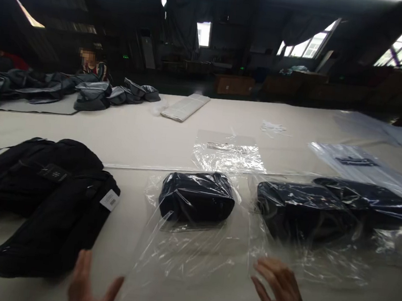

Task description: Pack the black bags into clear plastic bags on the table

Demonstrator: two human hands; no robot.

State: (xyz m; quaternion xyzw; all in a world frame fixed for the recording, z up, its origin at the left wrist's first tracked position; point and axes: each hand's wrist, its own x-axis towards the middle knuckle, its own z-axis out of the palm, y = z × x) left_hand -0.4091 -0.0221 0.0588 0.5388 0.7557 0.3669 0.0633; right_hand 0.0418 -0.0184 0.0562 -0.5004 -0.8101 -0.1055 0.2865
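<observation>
Straight ahead on the table lies a black bag (196,198) inside a clear plastic bag (196,260), whose loose end spreads toward me. My left hand (91,285), fingers apart and holding nothing, is at the near left, beside that plastic. Close by on its left are black bags (53,221) without plastic, one with a white label (110,200) and one with a dark hang tag. My right hand (278,288) is over the near right, slightly blurred, its thumb apart from the fingers and nothing in it. Beyond it sit more black bags (303,204) in clear plastic.
A flat clear plastic bag (229,153) lies past the middle, with a plastic stack (364,165) to its right. Farther off are a folded pale sheet (186,107), white strips (273,128) and grey bags (92,93). A person (95,65) is across the table at the left.
</observation>
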